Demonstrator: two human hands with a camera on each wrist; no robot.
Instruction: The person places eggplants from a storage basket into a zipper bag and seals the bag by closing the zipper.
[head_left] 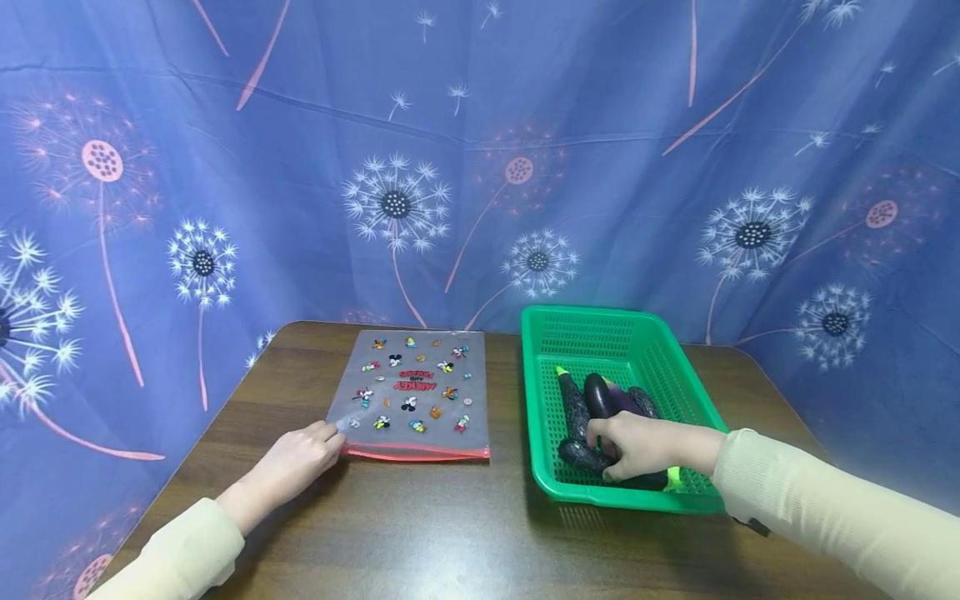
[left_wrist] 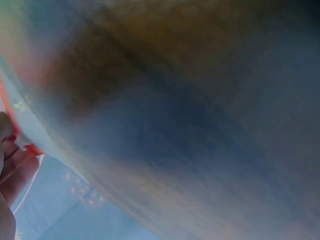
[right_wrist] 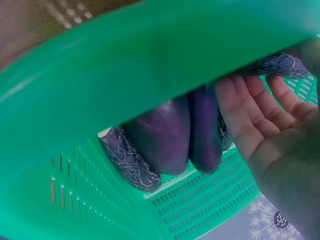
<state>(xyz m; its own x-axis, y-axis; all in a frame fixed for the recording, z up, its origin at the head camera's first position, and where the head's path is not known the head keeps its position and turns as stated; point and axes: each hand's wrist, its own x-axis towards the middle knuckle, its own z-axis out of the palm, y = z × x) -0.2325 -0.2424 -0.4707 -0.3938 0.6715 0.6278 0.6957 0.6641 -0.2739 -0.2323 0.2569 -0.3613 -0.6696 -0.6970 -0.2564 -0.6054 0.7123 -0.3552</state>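
Observation:
A clear zip bag (head_left: 411, 383) printed with small cartoon figures lies flat on the table, its red zip edge toward me. My left hand (head_left: 300, 458) pinches the left end of that edge; in the left wrist view its fingers (left_wrist: 19, 167) are at the red strip. Inside the green basket (head_left: 531, 400), my right hand (head_left: 641, 446) has thumb and fingers around a dark long vegetable with pale streaks (head_left: 579, 454), also visible as a streaked vegetable (right_wrist: 280, 66) beside the fingers in the right wrist view. Smooth purple eggplants (right_wrist: 162, 137) lie near it.
Another streaked dark vegetable (head_left: 573, 404) with a yellow-green tip lies in the basket's left part. The basket's high walls surround my right hand. A wooden table (head_left: 420, 525) carries bag and basket, and a blue dandelion-print cloth (head_left: 465, 100) hangs behind it.

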